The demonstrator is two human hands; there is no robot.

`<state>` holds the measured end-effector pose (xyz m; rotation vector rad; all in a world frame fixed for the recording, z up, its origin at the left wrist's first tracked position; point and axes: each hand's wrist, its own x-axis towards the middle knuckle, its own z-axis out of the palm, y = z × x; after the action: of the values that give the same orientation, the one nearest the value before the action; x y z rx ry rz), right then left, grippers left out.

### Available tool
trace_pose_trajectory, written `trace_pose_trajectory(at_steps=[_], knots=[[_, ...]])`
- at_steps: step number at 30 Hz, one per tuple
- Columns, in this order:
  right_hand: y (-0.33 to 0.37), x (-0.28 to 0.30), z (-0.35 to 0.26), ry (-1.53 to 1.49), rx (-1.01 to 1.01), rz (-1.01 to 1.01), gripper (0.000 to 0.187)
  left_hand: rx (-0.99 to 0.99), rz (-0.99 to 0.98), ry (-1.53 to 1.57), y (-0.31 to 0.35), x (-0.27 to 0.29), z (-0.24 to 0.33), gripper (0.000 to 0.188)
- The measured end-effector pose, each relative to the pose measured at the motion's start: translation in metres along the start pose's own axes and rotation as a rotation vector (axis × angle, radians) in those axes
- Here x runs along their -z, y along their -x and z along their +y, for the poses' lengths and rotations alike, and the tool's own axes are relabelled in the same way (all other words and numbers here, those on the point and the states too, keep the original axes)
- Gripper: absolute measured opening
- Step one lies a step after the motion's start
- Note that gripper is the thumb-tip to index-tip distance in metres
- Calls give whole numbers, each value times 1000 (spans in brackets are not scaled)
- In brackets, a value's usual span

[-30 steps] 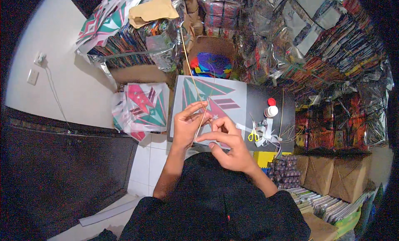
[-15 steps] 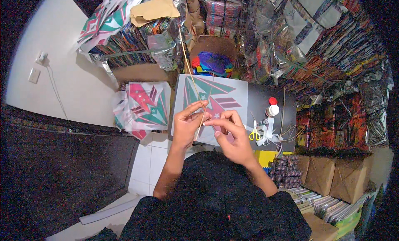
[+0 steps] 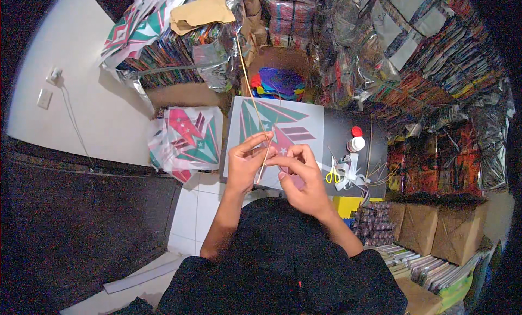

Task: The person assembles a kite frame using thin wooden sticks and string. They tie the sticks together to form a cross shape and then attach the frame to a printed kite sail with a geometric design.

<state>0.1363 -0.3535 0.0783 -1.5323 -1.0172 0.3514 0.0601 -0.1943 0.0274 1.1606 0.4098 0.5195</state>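
My left hand [image 3: 247, 164] is closed on two thin bamboo sticks. One long stick [image 3: 246, 70] slants up and away to the far left; the other [image 3: 263, 170] crosses it at my fingertips and runs down toward me. My right hand [image 3: 304, 176] sits just right of the crossing, fingers bent, with its fingertips against the sticks by the left hand's fingers. Whatever is pinched there is too small to make out. Below both hands lies a white sheet [image 3: 311, 111] printed with green and red shapes and stars.
On the dark table [image 3: 340, 125] right of the sheet are a white bottle [image 3: 355, 144], a red cap [image 3: 356, 131], yellow-handled scissors [image 3: 333, 176] and white strips [image 3: 353, 179]. Printed sheets [image 3: 187, 138] lie at the left. Wrapped stacks [image 3: 435, 59] crowd the back and right.
The hands stay at the crossing; the right hand's fingers have shifted slightly. The long stick's far end has swung a little to the right.
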Motion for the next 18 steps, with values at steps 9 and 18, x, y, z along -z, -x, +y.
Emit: trace_pose_trajectory(at_steps=[9, 18], knots=[[1, 1, -9, 38, 123, -78, 36, 86, 49, 40, 0, -2, 5, 33], [3, 0, -16, -3, 155, -194, 38, 32, 20, -12, -2, 4, -3, 34]])
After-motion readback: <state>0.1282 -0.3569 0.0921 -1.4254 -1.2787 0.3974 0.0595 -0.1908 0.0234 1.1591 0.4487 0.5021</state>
